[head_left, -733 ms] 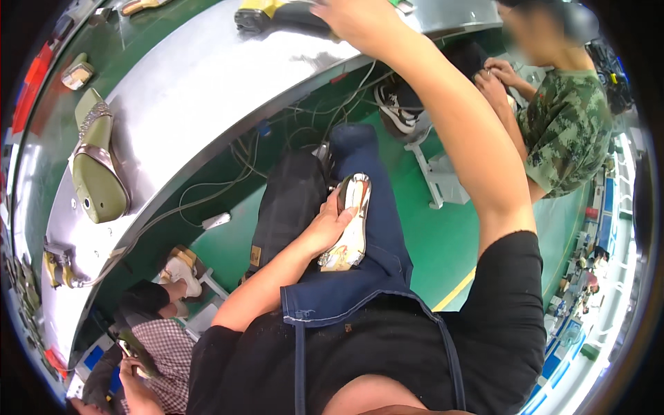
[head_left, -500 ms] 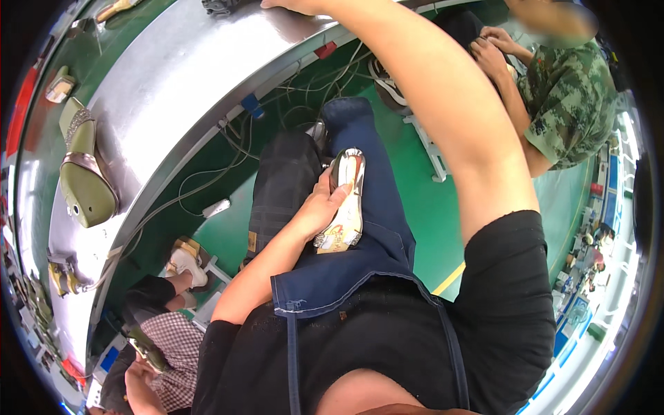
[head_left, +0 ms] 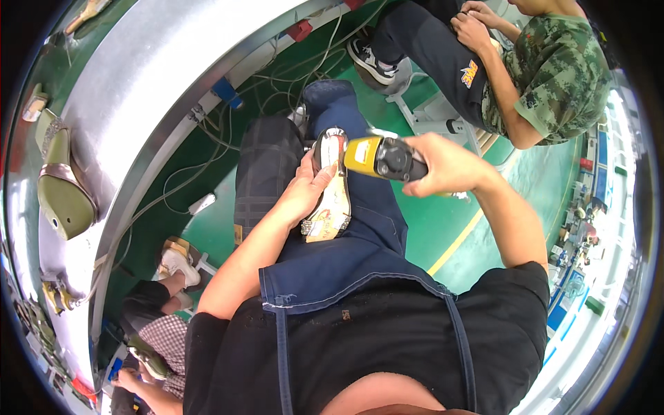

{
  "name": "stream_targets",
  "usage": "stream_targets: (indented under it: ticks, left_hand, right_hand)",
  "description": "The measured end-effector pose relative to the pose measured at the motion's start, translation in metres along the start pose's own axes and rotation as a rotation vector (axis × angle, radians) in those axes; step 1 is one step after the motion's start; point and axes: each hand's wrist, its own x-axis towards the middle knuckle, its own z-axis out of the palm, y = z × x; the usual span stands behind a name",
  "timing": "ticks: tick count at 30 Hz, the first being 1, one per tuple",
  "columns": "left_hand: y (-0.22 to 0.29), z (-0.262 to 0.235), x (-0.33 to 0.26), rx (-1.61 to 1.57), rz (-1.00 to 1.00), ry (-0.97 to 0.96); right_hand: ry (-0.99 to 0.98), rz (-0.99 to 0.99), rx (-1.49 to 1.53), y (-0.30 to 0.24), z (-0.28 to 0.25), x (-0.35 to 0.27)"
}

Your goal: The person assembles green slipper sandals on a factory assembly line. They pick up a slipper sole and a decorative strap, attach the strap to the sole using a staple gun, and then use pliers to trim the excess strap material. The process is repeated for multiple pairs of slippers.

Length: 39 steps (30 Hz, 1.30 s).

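One pale, cream-coloured shoe sole with a glittering strap (head_left: 330,187) lay on the person's lap over a blue denim apron (head_left: 346,256), long axis running away from the body, toe end outward. Left hand (head_left: 304,194) clasped its side; right hand (head_left: 443,162) was closed around a yellow-and-black power tool (head_left: 380,158) just beside it.
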Motion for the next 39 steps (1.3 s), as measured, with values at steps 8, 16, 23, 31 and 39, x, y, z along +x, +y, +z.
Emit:
stream_targets:
  ticks: [8,16,23,31,39]
  left_hand:
    - [-0.017,-0.002,0.009,-0.003,0.045,0.013]
    - [-0.01,-0.003,0.009,-0.081,0.031,-0.045]
    - [0.006,-0.007,0.001,-0.047,0.03,-0.093]
    - [0.013,-0.008,-0.006,0.134,0.054,-0.043]
    - [0.002,-0.009,-0.002,-0.031,0.06,-0.062]
  right_hand:
    - [-0.107,0.071,0.025,0.017,0.016,0.008]
    - [-0.043,-0.028,-0.076,0.026,0.01,0.017]
    - [-0.127,-0.027,-0.048,0.004,0.01,0.034]
    - [-0.202,0.045,-0.121,-0.014,0.011,0.042]
    - [0.144,-0.138,-0.131,-0.071,-0.028,0.013]
